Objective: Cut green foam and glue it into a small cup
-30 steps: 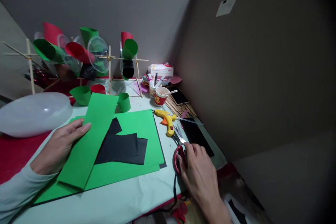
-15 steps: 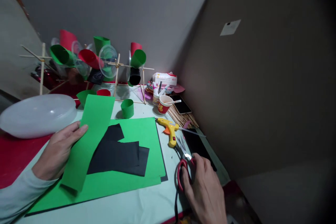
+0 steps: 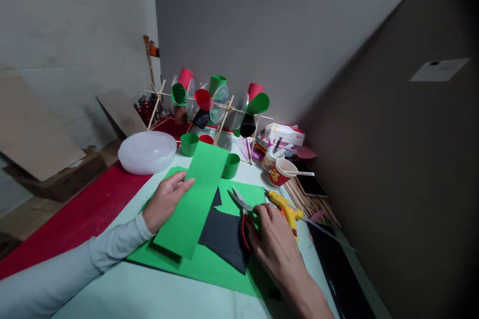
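Note:
My left hand point(image 3: 168, 199) pinches the left edge of a long green paper strip point(image 3: 198, 199), thumb on top, and holds it tilted over the sheets. In my right hand point(image 3: 275, 239) is a pair of red-handled scissors point(image 3: 243, 207), its blades parted and pointing up and left toward the strip, not touching it. Beneath both hands lies a large green sheet point(image 3: 209, 271) with black paper pieces point(image 3: 224, 239) on it. The yellow glue gun point(image 3: 288, 209) rests just beyond my right hand, partly hidden by it.
A stick frame point(image 3: 224, 114) with clear discs and red, green and black paper cups stands at the back. Left of it is a whitish translucent bowl-like thing point(image 3: 147, 152). At right are a red paper cup point(image 3: 283, 172), thin wooden sticks point(image 3: 312, 202) and a tissue pack point(image 3: 284, 134).
My right hand has lifted the scissors from beside the glue gun and brought them left over the black paper. The left hand still holds the green strip. The view has swung left.

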Available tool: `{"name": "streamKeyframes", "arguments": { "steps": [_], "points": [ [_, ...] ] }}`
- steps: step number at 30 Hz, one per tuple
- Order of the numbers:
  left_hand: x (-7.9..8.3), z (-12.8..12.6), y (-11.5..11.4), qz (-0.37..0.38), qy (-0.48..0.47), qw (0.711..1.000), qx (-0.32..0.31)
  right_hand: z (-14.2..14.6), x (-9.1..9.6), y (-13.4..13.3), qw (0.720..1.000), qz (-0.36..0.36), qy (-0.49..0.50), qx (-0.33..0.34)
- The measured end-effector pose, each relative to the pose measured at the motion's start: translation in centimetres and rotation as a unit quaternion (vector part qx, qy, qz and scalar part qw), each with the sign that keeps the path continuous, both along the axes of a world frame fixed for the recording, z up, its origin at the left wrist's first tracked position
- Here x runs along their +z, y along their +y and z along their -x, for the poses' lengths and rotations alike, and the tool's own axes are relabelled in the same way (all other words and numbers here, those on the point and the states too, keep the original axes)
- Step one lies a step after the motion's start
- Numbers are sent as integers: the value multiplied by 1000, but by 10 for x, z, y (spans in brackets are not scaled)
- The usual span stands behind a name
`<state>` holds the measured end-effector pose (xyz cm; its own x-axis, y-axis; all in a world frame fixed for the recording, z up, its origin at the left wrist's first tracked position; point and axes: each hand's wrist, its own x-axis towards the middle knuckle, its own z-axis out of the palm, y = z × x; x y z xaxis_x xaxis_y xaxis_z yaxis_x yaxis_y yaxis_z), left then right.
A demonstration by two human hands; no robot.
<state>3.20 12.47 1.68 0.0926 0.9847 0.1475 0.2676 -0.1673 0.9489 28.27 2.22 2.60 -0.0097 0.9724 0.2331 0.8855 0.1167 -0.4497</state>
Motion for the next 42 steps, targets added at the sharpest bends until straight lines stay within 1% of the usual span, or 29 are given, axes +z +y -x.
{"name": "streamKeyframes", "arguments": {
  "steps": [2, 4, 6, 8, 10, 12, 14, 16, 18, 23, 28, 32, 36, 39, 42],
  "points": [
    [-2, -1, 1, 3, -8, 1000, -3, 1, 3, 13, 999, 13, 35, 24],
    [-3, -4, 0, 6, -16, 1000, -8, 3, 12, 19, 994, 27, 93, 54],
    [-6, -7, -3, 9, -20, 1000, -17, 8, 23, 23, 980, 46, 175, 83],
    [-8, -10, -8, 17, -22, 999, -32, 16, 29, 29, 956, 69, 264, 103],
    [-9, -14, -14, 28, -23, 998, -54, 24, 29, 37, 931, 86, 337, 111],
    [-8, -18, -20, 40, -25, 995, -83, 31, 22, 42, 911, 97, 384, 116],
    [-5, -22, -24, 51, -27, 992, -113, 35, 12, 43, 897, 104, 413, 119],
    [-1, -24, -27, 57, -27, 989, -137, 35, 5, 42, 888, 99, 433, 115],
    [1, -24, -28, 59, -27, 986, -151, 31, 1, 40, 885, 85, 446, 102],
    [4, -19, -27, 75, -40, 983, -161, 22, 3, 38, 881, 63, 462, 82],
    [9, -16, -28, 96, -58, 977, -179, 21, 4, 36, 880, 59, 465, 80],
    [13, -21, -32, 66, -36, 983, -165, 28, 5, 32, 879, 64, 463, 92],
    [14, -21, -36, 38, -25, 989, -143, 33, 5, 28, 880, 46, 463, 91],
    [11, -17, -35, 40, -26, 989, -141, 33, 4, 27, 880, 31, 467, 87],
    [9, -12, -29, 59, -45, 987, -145, 29, 2, 29, 873, 15, 481, 80]
  ]
}}
